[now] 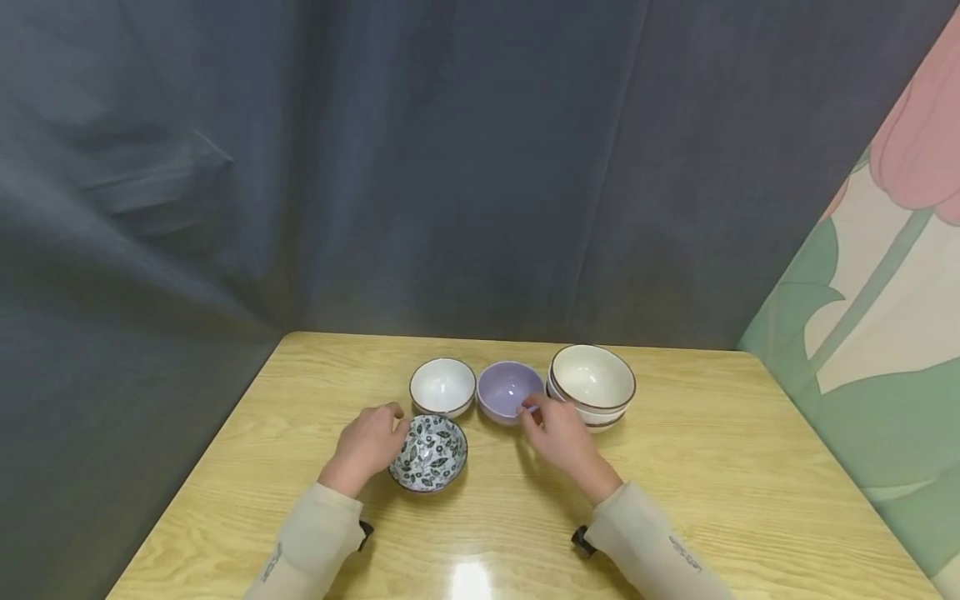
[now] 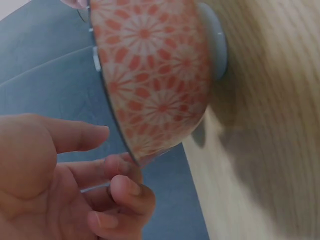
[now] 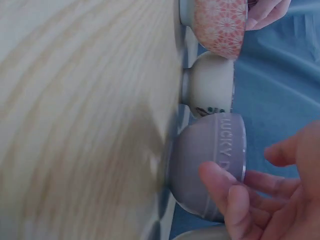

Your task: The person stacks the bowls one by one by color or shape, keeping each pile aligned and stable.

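Nearest the front stands a bowl (image 1: pixel 429 454) with dark leaves inside and red-orange flowers outside (image 2: pixel 155 75). My left hand (image 1: pixel 372 442) is at its left rim, thumb beside the rim and apart from the fingers, not closed on it. A purple bowl (image 1: pixel 510 387) with raised lettering (image 3: pixel 200 160) stands farther back, right of centre. At its right front rim is my right hand (image 1: pixel 562 433). Its fingers lie along the bowl's outer side, while the thumb stays away from the wall. Whether the fingertips touch either bowl is hard to tell.
A white bowl (image 1: pixel 442 386) with a dark rim stands left of the purple bowl, behind the leaf-patterned one. Right of the purple bowl is a stack of larger cream bowls (image 1: pixel 592 379). A dark curtain (image 1: pixel 480 167) hangs behind the wooden table (image 1: pixel 712 467).
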Action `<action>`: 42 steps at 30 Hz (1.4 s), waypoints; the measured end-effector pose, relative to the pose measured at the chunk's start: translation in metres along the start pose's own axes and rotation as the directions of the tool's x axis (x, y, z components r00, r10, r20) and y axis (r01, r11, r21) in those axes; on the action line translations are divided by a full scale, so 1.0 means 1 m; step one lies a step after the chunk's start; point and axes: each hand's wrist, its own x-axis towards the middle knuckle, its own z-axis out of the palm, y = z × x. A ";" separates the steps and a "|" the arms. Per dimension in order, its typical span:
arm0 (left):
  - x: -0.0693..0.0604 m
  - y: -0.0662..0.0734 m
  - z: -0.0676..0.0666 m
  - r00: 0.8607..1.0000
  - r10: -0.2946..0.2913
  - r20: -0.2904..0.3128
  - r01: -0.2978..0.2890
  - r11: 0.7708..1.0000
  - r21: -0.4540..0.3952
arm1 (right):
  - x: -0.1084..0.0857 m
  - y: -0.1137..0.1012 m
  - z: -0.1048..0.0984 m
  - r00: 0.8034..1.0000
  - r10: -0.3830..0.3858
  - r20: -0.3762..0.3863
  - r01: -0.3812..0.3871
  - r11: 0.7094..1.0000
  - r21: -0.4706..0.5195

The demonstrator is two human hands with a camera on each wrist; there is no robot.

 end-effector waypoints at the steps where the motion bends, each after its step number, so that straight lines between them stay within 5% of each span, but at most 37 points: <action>1: 0.000 -0.001 0.001 1.000 0.002 0.005 -0.002 1.000 -0.003 | 0.000 0.000 0.002 1.000 0.006 -0.013 -0.006 1.000 -0.007; 17: 0.004 -0.004 0.005 1.000 0.019 0.015 -0.019 1.000 -0.005 | 0.010 -0.004 0.019 0.966 0.246 -0.082 -0.254 0.962 -0.103; 29: 0.003 -0.007 0.004 1.000 0.016 0.003 -0.016 0.999 -0.028 | 0.006 -0.005 0.016 0.960 0.272 -0.069 -0.276 0.959 -0.061; 42: 0.002 -0.009 0.003 1.000 0.014 0.004 -0.014 1.000 -0.023 | -0.005 -0.014 0.007 0.958 0.287 0.008 -0.283 0.947 -0.155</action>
